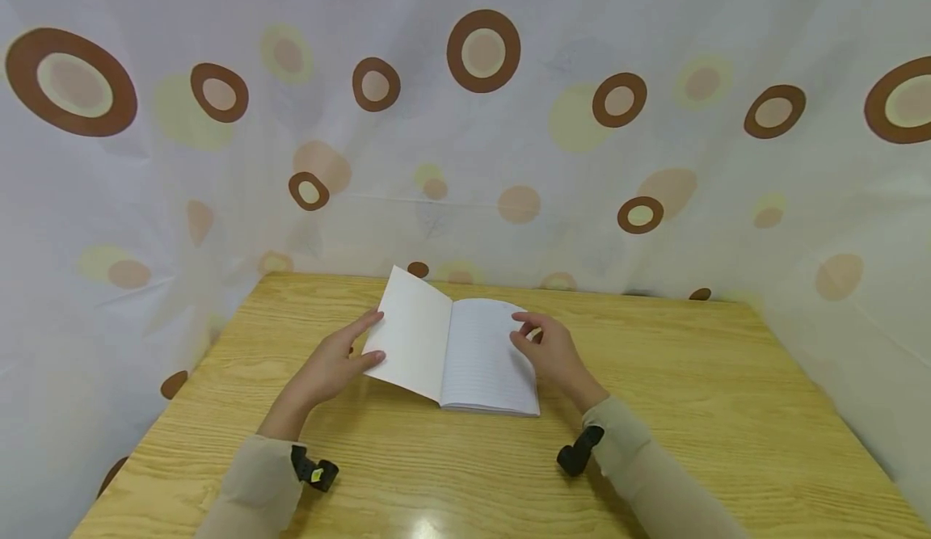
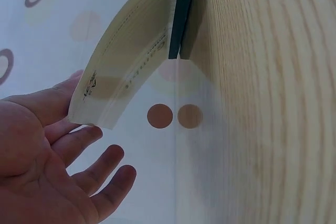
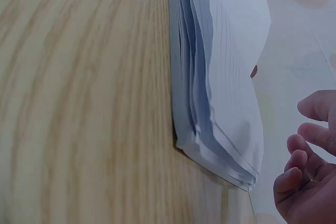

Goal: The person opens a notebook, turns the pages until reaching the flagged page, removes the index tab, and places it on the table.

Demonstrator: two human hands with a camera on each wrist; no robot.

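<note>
An open notebook [image 1: 483,357] lies on the wooden table, its right-hand page ruled with lines. My left hand [image 1: 338,361] pinches the outer edge of its raised cover [image 1: 414,333], thumb on the pale inner face. From the left wrist view, the cover [image 2: 123,56] bends up off the table and shows small dark print on its outside. My right hand [image 1: 553,353] hovers by the right page's outer edge, fingers loosely bent and holding nothing. Slightly spread page edges [image 3: 202,108] appear in the right wrist view, apart from the right hand [image 3: 310,166].
The wooden table [image 1: 698,410] reaches back to a white curtain [image 1: 538,159] patterned with brown and yellow circles. This cloth also hangs along the left and right sides. A black camera strap [image 1: 314,469] sits on the left sleeve, another strap [image 1: 580,452] on the right.
</note>
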